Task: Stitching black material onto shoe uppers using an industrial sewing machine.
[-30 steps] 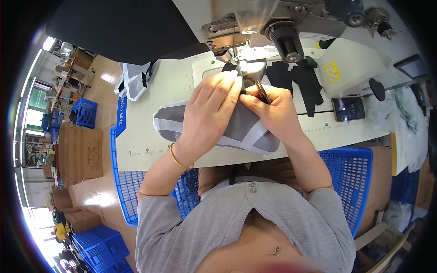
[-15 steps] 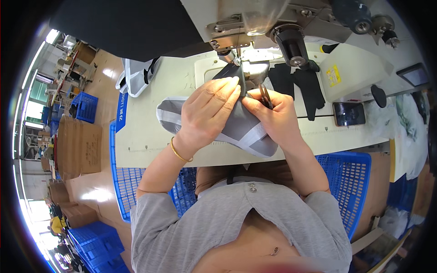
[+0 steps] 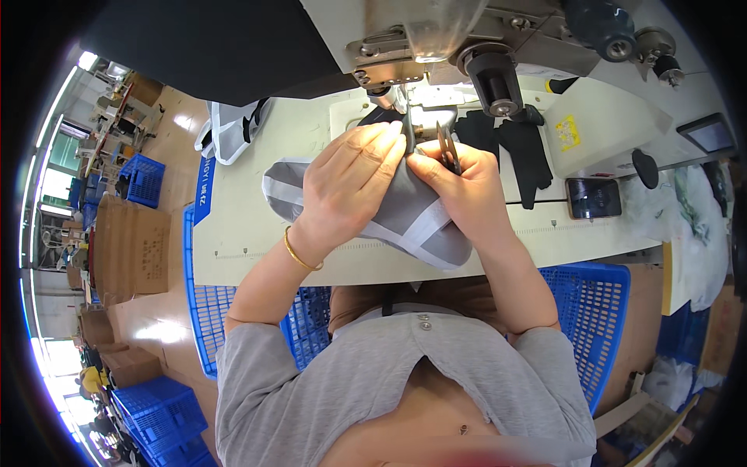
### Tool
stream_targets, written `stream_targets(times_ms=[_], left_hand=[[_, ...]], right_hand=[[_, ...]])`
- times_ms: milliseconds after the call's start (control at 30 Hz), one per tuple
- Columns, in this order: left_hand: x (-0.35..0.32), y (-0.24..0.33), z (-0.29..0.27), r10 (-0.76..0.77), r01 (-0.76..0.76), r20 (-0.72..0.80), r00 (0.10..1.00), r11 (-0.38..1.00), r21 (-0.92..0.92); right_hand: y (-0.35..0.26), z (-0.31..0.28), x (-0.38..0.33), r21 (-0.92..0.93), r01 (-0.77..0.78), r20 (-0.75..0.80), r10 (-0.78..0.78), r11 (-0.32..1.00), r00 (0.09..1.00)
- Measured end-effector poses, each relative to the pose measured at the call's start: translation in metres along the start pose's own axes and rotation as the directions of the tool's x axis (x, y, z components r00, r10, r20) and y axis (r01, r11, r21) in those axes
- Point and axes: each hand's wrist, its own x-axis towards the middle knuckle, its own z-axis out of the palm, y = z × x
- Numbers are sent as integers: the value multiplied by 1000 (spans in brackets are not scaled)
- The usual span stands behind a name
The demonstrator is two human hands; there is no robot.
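Observation:
A grey fabric piece with white bands, shaped like a shoe upper (image 3: 408, 206), lies under the sewing machine (image 3: 393, 76), its dark strip (image 3: 410, 137) standing up close to the needle area. My left hand (image 3: 346, 179) presses on the left of this strip, fingers together and pinching the fabric. On the other side, my right hand (image 3: 467, 187) pinches the grey fabric edge between thumb and forefinger. Tucked in the same hand are dark thread snips (image 3: 447, 148), blades pointing up toward the machine. The needle tip itself is hidden by the strip and glare.
Black fabric pieces (image 3: 523, 159) and a phone-like black device (image 3: 594, 198) lie right of the work. Another grey-white piece (image 3: 232, 131) rests at the table's far left. Blue baskets (image 3: 587, 311) stand below the table edge. Cardboard boxes (image 3: 132, 249) are on the left floor.
The whole view has shifted slightly. Both hands hold the same fabric in nearly the same pose, and the dark strip stands more upright beside the needle area.

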Motion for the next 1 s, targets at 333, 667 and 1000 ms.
stream_targets(times_ms=[333,667,1000], left_hand=[[7,-14,8,5,-3,-36,999,999,45],[12,-13,8,64,-55,-104,993,994,93],[19,-25,15,124,-121,-80,989,992,48]], right_hand=[[-6,-1,11,-5,28,-16,-28,1000,999],[-4,-7,2,-67,36,1,-36,997,999],[-4,-9,2,-93,58,25,-56,994,998]])
